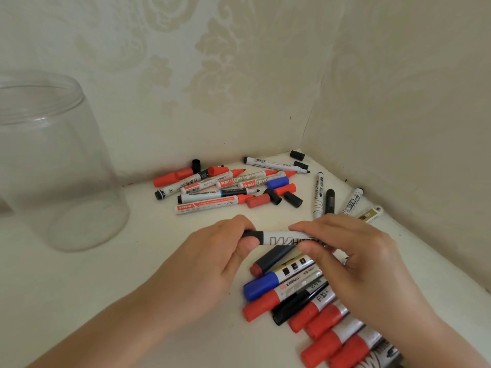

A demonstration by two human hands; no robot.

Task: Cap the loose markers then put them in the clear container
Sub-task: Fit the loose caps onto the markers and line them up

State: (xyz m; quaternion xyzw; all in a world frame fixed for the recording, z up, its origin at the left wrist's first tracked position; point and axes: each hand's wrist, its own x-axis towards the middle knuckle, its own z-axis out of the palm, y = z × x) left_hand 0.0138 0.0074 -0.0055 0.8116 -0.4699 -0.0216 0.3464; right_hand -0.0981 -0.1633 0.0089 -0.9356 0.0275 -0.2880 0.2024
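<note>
I hold a white whiteboard marker [279, 237] level in front of me, above the table. My left hand [212, 258] grips its black cap end [251, 234]; my right hand [353, 256] grips the barrel. The cap sits on the marker. A clear container [53, 166] stands upright and looks empty at the far left. Several uncapped markers [212, 189] and loose caps, red [256, 201], black [292, 199] and blue [277, 181], lie scattered near the back corner. A row of capped markers [305, 298] lies beneath my right hand.
The white table [132, 288] meets patterned walls at the back and right, forming a corner [303, 150]. More markers [329, 200] lie along the right wall. Two black caps [297, 155] rest in the corner.
</note>
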